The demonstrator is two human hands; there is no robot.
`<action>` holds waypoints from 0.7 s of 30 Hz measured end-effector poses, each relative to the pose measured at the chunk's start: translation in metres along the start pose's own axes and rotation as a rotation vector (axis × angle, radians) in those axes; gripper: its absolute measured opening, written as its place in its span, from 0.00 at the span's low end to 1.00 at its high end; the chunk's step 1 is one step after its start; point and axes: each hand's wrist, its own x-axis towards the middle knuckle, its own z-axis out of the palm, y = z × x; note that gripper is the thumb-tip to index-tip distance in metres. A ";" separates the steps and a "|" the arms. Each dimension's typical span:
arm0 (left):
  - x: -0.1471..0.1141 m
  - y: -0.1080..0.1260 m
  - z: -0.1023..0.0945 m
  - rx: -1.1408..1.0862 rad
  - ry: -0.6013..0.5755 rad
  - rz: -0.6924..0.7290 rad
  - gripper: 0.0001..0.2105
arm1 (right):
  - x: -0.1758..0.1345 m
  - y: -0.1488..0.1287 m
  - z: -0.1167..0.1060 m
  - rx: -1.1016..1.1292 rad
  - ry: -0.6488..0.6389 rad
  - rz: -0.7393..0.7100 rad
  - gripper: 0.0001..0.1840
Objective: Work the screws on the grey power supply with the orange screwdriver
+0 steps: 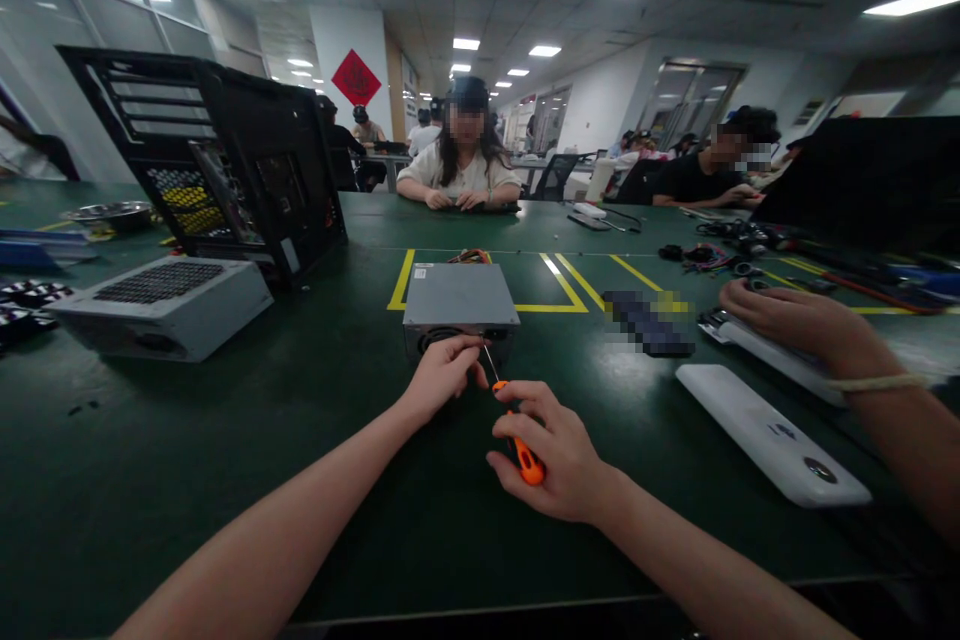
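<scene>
A grey metal computer power supply unit (463, 294) sits on the green table in front of me, its side with a fan opening and socket facing me. An orange and black screwdriver (529, 462) is in my right hand (551, 445), its fingers curled around the handle. The thin shaft slants up and left towards that near face. My left hand (448, 378) is at the same face, fingers bent together beside the screwdriver's tip. What those fingers pinch, if anything, is too small to make out. Coloured cables (471, 257) show behind the unit.
Left stand a second power supply (225, 320) and a black computer case (277, 170). At right lie a white cover (772, 435) and a blurred dark object (649, 325). Another person's hand (810, 320) reaches in from the right; a co-worker (465, 165) sits opposite.
</scene>
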 end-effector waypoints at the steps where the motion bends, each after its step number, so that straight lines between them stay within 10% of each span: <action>1: 0.000 0.000 0.000 -0.009 0.002 -0.001 0.17 | 0.000 0.000 -0.001 -0.011 0.010 -0.003 0.09; 21: -0.009 0.008 0.001 0.267 0.196 0.075 0.15 | -0.001 0.001 -0.005 -0.038 0.104 -0.045 0.07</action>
